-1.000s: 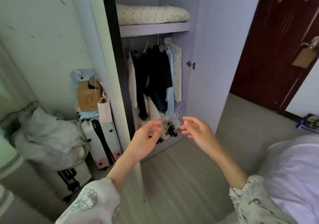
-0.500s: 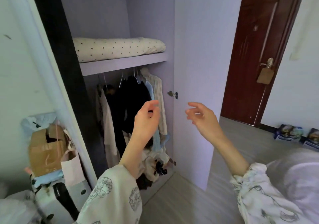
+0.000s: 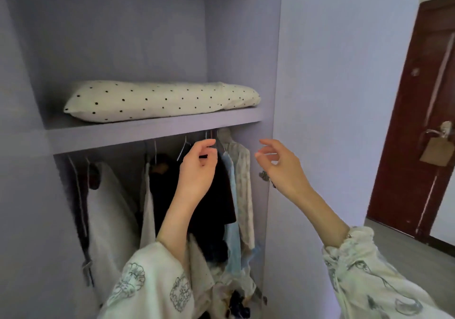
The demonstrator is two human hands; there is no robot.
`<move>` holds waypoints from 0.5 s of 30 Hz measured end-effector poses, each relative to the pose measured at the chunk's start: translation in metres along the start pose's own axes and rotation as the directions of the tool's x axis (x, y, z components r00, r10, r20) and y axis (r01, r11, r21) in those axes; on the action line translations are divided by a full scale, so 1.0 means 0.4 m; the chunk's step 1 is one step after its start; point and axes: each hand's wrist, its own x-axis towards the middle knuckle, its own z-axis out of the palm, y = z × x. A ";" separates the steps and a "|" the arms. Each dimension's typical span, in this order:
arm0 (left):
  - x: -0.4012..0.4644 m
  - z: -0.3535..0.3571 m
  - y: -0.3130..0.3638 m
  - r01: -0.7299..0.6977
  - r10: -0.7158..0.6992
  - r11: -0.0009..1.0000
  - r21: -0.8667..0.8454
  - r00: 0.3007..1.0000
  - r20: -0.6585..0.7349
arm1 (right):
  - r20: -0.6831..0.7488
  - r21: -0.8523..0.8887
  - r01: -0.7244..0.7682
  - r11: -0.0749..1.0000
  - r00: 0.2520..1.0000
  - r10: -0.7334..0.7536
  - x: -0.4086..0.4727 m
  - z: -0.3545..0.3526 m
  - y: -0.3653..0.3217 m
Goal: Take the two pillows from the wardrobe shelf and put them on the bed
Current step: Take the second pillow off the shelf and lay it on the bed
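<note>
A cream pillow with black dots (image 3: 160,101) lies flat on the lilac wardrobe shelf (image 3: 152,131). I see only this one pillow. Both of my arms are raised in front of the wardrobe, just below the shelf's front edge. My left hand (image 3: 198,168) is empty, its fingers loosely curled and apart, in front of the hanging clothes. To its right, my right hand (image 3: 278,163) is also empty with fingers spread, in front of the open door's edge. The bed is out of view.
Clothes on hangers (image 3: 221,183) fill the space under the shelf. The open wardrobe door (image 3: 332,97) stands at my right. A dark red room door (image 3: 418,121) with a tag on its handle is at far right.
I have come closer to the wardrobe and looked up. Both hands rose from waist height to just under the shelf. The floor clutter at left and the bed have left the view.
</note>
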 end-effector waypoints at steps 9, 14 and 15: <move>0.343 -0.035 -0.050 -0.066 0.105 0.977 0.201 0.976 -0.189 | 0.165 -0.011 0.176 0.984 0.971 -0.172 0.397 0.097 0.150; 0.484 -0.084 -0.074 -0.206 0.281 0.731 0.650 0.960 -0.012 | 0.265 -0.075 0.383 0.921 0.898 -0.352 0.574 0.209 0.125; 0.509 -0.095 -0.082 -0.217 0.311 0.646 0.732 0.950 0.008 | 0.272 -0.099 0.429 0.898 0.880 -0.391 0.610 0.231 0.119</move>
